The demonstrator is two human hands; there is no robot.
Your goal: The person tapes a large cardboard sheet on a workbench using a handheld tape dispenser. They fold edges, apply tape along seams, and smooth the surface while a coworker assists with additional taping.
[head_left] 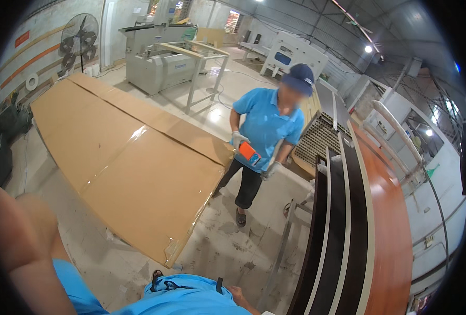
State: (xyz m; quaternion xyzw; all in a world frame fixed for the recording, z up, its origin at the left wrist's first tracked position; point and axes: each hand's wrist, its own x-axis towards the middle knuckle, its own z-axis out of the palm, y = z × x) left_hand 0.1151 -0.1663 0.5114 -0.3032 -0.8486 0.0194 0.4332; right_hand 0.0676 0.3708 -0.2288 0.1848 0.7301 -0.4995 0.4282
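A large flat package wrapped in brown cardboard lies low over the floor in front of me. A co-worker in a blue shirt and blue cap stands at its far right corner, holding an orange tape dispenser in gloved hands. My bare left arm crosses the lower left of the picture; its hand is out of view. By my blue shirt a small strip of my right hand or wrist shows at the bottom edge, fingers hidden. Neither of my hands touches the package.
Dark and reddish-brown long panels stand stacked on edge at the right, on a metal frame. A grey machine and a metal table frame stand at the back. A standing fan is at the back left. The concrete floor is stained.
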